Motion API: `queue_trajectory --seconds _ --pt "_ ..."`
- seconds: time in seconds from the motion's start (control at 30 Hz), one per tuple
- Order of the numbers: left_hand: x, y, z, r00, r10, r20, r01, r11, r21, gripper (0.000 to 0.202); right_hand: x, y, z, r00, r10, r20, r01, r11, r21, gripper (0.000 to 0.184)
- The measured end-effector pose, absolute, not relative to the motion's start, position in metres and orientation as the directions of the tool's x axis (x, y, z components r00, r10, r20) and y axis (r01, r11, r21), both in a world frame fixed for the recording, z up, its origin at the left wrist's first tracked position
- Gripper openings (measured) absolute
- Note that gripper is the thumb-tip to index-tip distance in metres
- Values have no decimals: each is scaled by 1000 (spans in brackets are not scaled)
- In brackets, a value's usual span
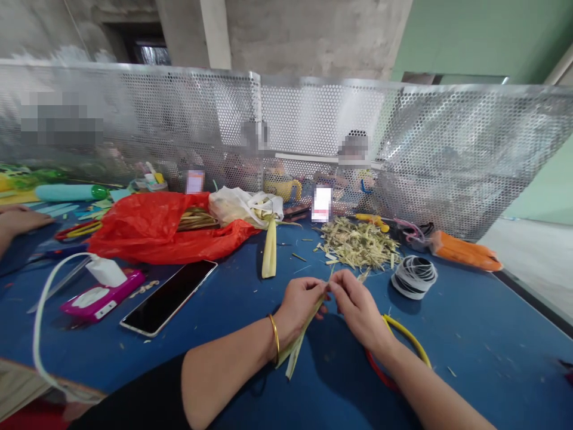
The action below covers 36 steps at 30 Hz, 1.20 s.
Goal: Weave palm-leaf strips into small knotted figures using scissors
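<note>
At the far left we are seeing a co-worker's hand [27, 220] resting on the blue table [487, 334], with a light-blue tube [67, 192] lying just behind it. Nearer to us, a purple power strip [102, 301] is holding a white plug [105, 270], and behind it a red bag [143, 224] is spreading open around some dry stalks [197, 220]. A dark-screened phone [170, 298] is lying at a slant in front of the bag. Behind, a white bag [244, 203] is sitting crumpled, and a pale husk [269, 251] is lying just in front of it.

At the middle our left hand [302, 301] is pinching a leaf strip [296, 355], whose loose ends are hanging beside the wrist under a gold bangle [274, 338]. Our right hand [353, 301] is meeting it fingertip to fingertip, pinching the strip's upper end.

Beyond our right hand a heap of clippings [360, 242] is lying loose. A yellow handle [409, 334] is curving out beside our right forearm, a coil of wire [414, 276] is standing behind it, and an orange packet [465, 251] is lying farther right.
</note>
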State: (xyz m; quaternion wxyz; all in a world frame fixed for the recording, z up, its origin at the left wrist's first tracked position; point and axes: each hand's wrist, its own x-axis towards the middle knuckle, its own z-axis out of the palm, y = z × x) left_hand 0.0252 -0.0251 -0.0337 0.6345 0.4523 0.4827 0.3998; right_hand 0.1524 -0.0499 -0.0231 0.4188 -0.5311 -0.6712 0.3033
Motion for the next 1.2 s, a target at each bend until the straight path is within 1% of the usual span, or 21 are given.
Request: queue_trajectory --seconds 0.1,0.2,0.27,0.33,0.4,0.47,0.53,0.6,0.67,0.73,0.8,0.83,0.9,1.0,1.07,1.13,1.2 --pt "25 -24 -34 186 939 -289 -123 314 941 11 153 -49 -27 33 963 266 481 218 -849 14" --pt "25 -22 -35 173 939 -296 -154 322 934 12 152 -46 -34 106 957 271 439 200 -876 17" --pt "25 -21 -36 165 938 -306 -164 332 929 13 151 -45 -39 157 966 204 363 135 -922 23" --pt "25 -21 -36 159 936 -313 -164 338 927 13 149 -43 -43 197 977 82 239 33 -970 30" --pt "25 -21 -35 156 936 -317 -155 340 928 13 148 -42 -44 198 980 -29 105 -51 -993 36" --pt "26 -22 -34 161 936 -312 -143 335 931 13 147 -42 -42 183 980 -72 6 -74 -997 38" --pt "27 -23 -34 178 935 -305 -117 328 937 14 146 -42 -40 192 979 -68 -42 -61 -997 38" --pt "27 -24 -35 201 935 -291 -74 311 948 17 146 -41 -38 221 973 -67 -50 -57 -997 36" --pt "25 -24 -37 209 946 -246 -7 253 967 22 147 -41 -38 237 968 -80 -38 -74 -997 35" --pt "23 -23 -40 195 967 -164 88 149 985 26 148 -40 -40 236 967 -91 -26 -87 -996 34" --pt "20 -22 -41 171 982 -78 162 50 986 25 149 -39 -42 236 968 -84 -13 -84 -996 32" --pt "20 -21 -41 157 986 -48 172 21 985 22 150 -39 -43 237 968 -80 -4 -81 -997 31" --pt "20 -21 -40 136 991 -17 134 -1 991 17 150 -38 -44 238 969 -74 11 -79 -997 30" --pt "22 -20 -39 129 991 -23 44 17 999 14 151 -36 -45 228 970 -84 8 -88 -996 31" --pt "21 -19 -40 131 991 -25 25 22 999 13 152 -36 -45 220 971 -91 2 -94 -996 31" --pt "19 -15 -42 154 988 -10 56 1 998 15 153 -35 -46 211 973 -94 2 -97 -995 31" --pt "13 -10 -43 209 978 19 134 -48 990 19 154 -35 -46 200 975 -96 3 -99 -995 31"
